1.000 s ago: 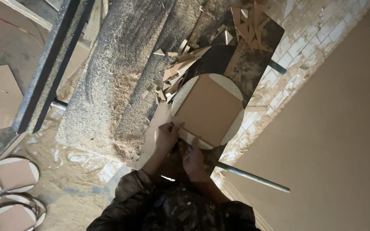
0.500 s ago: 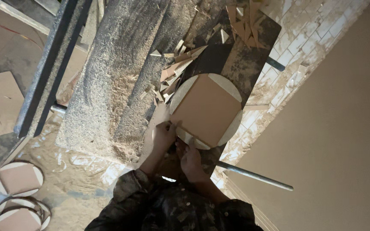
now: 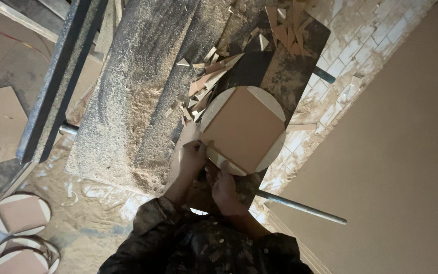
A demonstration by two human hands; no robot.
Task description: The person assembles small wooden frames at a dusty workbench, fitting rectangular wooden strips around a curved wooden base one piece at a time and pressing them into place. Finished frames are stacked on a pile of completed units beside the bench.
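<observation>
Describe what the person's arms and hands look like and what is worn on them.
Both hands are bare: the left hand and the right hand wear no gloves, and no rings or watch can be made out. The forearms show bare; further up are dark camouflage-patterned sleeves, mottled olive and black, loose and crumpled, speckled with pale dust.

A round board (image 3: 243, 130) lies on the bench (image 3: 300, 66); the left hand (image 3: 192, 158) and right hand (image 3: 222, 183) touch its near edge; offcuts (image 3: 206, 83) lie just beyond it, sawdust (image 3: 133, 91) to its left. A large sheet (image 3: 396, 152) stands right; more round boards (image 3: 21, 215) lie on the floor, far left.
</observation>
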